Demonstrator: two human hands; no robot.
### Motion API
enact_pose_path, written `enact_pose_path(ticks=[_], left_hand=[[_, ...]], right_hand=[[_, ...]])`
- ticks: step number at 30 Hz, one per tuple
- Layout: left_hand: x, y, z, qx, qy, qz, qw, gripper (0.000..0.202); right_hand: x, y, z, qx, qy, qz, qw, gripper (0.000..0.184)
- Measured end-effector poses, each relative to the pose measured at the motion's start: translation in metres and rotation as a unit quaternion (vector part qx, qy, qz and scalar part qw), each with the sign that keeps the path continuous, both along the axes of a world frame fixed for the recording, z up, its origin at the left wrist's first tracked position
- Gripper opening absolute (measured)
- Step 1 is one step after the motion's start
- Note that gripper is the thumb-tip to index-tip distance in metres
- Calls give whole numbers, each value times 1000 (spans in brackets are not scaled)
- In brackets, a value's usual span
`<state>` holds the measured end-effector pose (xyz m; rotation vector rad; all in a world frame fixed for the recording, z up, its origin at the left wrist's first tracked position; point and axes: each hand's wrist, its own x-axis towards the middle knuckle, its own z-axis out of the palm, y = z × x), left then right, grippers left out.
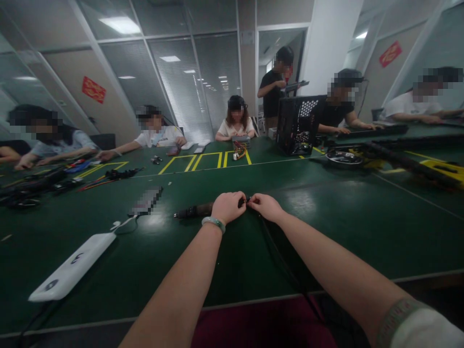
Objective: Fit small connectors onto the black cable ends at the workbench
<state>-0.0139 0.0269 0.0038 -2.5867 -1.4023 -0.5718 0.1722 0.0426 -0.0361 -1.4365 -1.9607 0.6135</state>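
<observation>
A dark electric screwdriver lies along the green table, its bit pointing left. My left hand is wrapped over its rear end, fingers closed. Close against it, my right hand pinches the end of a black cable. The two sets of fingertips nearly meet at the tool's tail. Whether the cable's plug sits in the screwdriver is too small to tell. From my right hand the cable runs down over the table's front edge.
A white power strip and a phone lie to my left. Dark cables are heaped at far left. Across the green table sit several people, with a black computer case and a power supply with wires.
</observation>
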Motion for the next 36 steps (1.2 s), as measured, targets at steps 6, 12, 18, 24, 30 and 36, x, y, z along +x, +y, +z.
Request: enact_pose_path(ticks=[6,12,18,24,30,36], left_hand=[[-3,7,1,-7,-5,-18,1000,17],[-10,1,2,-24,-9,-40,999,17],[-11,1,0,-58,-37,-36,997,13],[-11,5,-1,-56,-54,-25,997,15],[-11,3,-2,-40,-51,-40,997,13],[-11,4,-4,-32,-51,-47,997,13]], right_hand=[[-2,3,0,-8,17,5,1000,18],[-4,-5,6,-14,57,32,998,16],[-2,-7,11,-54,85,48,994,16],[-2,-6,12,-74,89,31,993,18],[-1,-7,11,-73,89,38,993,18],[0,-5,10,-61,90,47,993,16]])
